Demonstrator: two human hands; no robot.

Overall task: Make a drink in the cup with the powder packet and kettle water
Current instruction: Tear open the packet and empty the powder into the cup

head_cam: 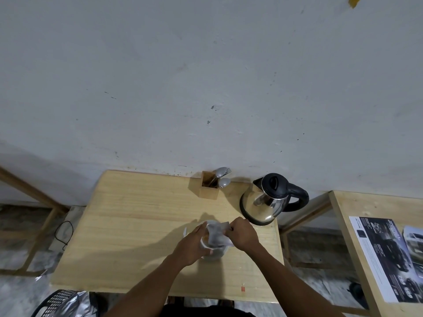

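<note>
L hand (191, 244): fingers pinching packet (215, 236), left edge.
R hand (243, 233): pinching packet's right edge.
Cup (214, 254): right under fingers.

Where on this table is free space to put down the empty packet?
The table's left half is bare, from the wooden cutlery holder forward to the near edge. It is crowded on the right: kettle, cup and both hands around the packet.

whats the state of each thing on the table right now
powder packet: held over the cup in both hands
cup: upright on the table, mostly hidden
kettle: upright, lid shut
left hand: gripping the packet
right hand: gripping the packet
spoons: standing in the wooden holder
</note>
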